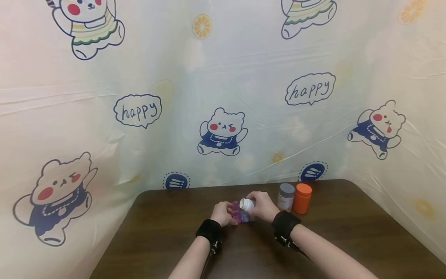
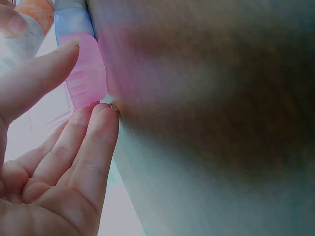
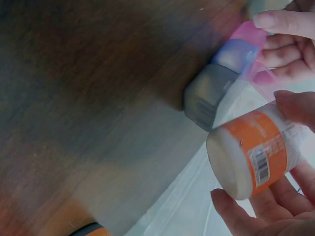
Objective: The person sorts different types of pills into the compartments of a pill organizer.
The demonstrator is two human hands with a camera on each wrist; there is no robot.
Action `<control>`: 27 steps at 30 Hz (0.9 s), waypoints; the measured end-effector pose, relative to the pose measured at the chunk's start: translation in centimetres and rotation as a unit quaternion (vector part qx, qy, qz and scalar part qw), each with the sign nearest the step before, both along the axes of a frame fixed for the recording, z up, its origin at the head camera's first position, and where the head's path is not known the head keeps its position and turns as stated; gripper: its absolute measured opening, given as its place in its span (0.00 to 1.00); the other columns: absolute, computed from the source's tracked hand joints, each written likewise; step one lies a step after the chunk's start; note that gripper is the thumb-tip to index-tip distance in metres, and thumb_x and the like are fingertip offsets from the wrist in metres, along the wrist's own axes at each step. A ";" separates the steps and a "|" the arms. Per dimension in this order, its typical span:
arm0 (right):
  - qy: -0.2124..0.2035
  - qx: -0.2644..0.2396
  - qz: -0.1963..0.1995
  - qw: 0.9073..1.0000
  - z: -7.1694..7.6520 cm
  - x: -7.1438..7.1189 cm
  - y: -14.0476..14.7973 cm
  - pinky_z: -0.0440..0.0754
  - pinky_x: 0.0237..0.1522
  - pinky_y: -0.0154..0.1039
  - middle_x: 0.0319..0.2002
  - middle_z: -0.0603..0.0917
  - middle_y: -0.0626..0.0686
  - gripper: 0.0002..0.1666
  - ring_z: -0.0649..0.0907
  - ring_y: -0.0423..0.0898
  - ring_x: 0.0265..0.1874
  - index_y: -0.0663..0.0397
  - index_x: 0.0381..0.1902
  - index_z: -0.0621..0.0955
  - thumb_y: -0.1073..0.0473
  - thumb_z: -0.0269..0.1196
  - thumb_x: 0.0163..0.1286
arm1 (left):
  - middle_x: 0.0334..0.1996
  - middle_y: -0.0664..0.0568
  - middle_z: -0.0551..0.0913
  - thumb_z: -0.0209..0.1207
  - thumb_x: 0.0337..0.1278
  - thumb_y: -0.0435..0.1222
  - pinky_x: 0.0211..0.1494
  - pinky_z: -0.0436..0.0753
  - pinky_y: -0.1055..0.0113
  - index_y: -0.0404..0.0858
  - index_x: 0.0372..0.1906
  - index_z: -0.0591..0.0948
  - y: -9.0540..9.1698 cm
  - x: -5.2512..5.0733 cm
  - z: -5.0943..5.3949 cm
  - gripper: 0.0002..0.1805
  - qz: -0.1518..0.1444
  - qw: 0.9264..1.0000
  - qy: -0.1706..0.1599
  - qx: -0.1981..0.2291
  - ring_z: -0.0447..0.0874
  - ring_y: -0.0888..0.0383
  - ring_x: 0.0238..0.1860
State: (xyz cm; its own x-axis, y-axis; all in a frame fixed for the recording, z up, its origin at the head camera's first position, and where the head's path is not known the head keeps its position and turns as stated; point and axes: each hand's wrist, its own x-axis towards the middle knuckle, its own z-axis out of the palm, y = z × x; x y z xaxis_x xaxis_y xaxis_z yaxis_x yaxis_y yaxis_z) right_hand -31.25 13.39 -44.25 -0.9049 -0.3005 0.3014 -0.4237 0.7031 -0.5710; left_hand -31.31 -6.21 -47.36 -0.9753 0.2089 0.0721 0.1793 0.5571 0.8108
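Note:
My left hand [image 1: 221,214] pinches the pink end of a pill organizer [image 2: 86,73] between thumb and fingertips, low over the tabletop. The organizer has pink, blue and dark grey see-through compartments, and a pink lid [image 3: 265,78] stands raised at its side. In my right hand [image 1: 264,206] is a white pill bottle [image 3: 261,147] with an orange label and barcode. The bottle is tipped on its side, its uncapped mouth pointing left, above the organizer. What lies inside the compartments or bottle is too small to make out.
Behind my right hand stand a clear bottle with a grey lid [image 1: 287,190] and an orange bottle [image 1: 302,199], side by side on the dark wooden table [image 1: 156,240]. A printed cloth [image 1: 181,128] hangs along the table's back edge.

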 end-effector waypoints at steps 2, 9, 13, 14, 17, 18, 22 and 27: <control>0.006 0.008 0.007 1.000 -0.2 -0.1 -0.2 0.82 0.38 0.42 0.35 0.88 0.54 0.20 0.81 0.44 0.34 0.60 0.38 0.85 0.71 0.77 0.44 | 0.38 0.39 0.88 0.78 0.29 0.22 0.44 0.86 0.57 0.24 0.53 0.79 0.1 0.0 0.0 0.35 0.001 1.000 -0.002 -0.001 0.87 0.50 0.39; 0.016 0.043 0.020 0.999 -0.3 -0.1 -0.7 0.84 0.40 0.47 0.36 0.88 0.55 0.18 0.82 0.46 0.35 0.62 0.37 0.85 0.72 0.77 0.45 | 0.37 0.41 0.87 0.79 0.30 0.22 0.44 0.86 0.57 0.25 0.52 0.80 0.2 0.0 -0.1 0.34 0.009 1.000 -0.006 -0.005 0.86 0.51 0.37; 0.016 0.059 0.026 0.998 -0.3 0.0 -0.9 0.84 0.39 0.46 0.36 0.88 0.56 0.18 0.82 0.46 0.34 0.62 0.38 0.85 0.71 0.76 0.46 | 0.37 0.42 0.87 0.78 0.30 0.22 0.45 0.86 0.55 0.26 0.51 0.80 0.3 0.1 -0.1 0.33 0.012 1.000 -0.010 -0.002 0.84 0.51 0.37; 0.016 0.063 0.028 0.998 -0.3 0.0 -0.9 0.84 0.39 0.46 0.36 0.88 0.56 0.18 0.82 0.46 0.34 0.62 0.38 0.85 0.71 0.76 0.46 | 0.37 0.41 0.87 0.78 0.30 0.21 0.45 0.86 0.55 0.26 0.51 0.80 0.2 0.1 -0.1 0.33 0.012 1.000 -0.011 -0.001 0.84 0.51 0.38; 0.017 0.077 0.032 0.996 -0.3 0.0 -1.1 0.84 0.41 0.47 0.37 0.87 0.56 0.19 0.82 0.47 0.35 0.62 0.39 0.85 0.71 0.77 0.47 | 0.37 0.41 0.87 0.78 0.30 0.21 0.45 0.86 0.55 0.26 0.52 0.80 0.2 0.2 0.0 0.33 0.014 1.000 -0.012 -0.002 0.84 0.51 0.38; 0.021 0.083 0.034 0.996 -0.3 0.0 -1.1 0.84 0.42 0.47 0.38 0.87 0.57 0.19 0.82 0.47 0.36 0.62 0.39 0.85 0.71 0.77 0.47 | 0.37 0.41 0.87 0.78 0.30 0.21 0.45 0.86 0.55 0.25 0.52 0.80 0.2 0.3 0.0 0.33 0.015 1.000 -0.012 -0.003 0.84 0.51 0.38; 0.050 0.116 0.046 0.991 -0.4 -0.1 -1.3 0.85 0.43 0.48 0.38 0.87 0.57 0.18 0.82 0.49 0.37 0.62 0.39 0.86 0.70 0.77 0.47 | 0.37 0.41 0.87 0.77 0.30 0.21 0.45 0.86 0.55 0.25 0.52 0.80 0.2 0.3 0.1 0.33 0.016 1.000 -0.011 -0.005 0.85 0.50 0.39; 0.070 0.140 0.057 0.986 -0.3 0.1 -1.5 0.85 0.43 0.50 0.38 0.87 0.57 0.19 0.83 0.51 0.39 0.62 0.39 0.86 0.71 0.77 0.47 | 0.37 0.42 0.87 0.78 0.30 0.21 0.45 0.86 0.55 0.26 0.52 0.80 0.2 0.2 0.1 0.33 0.016 1.000 -0.013 -0.007 0.85 0.50 0.39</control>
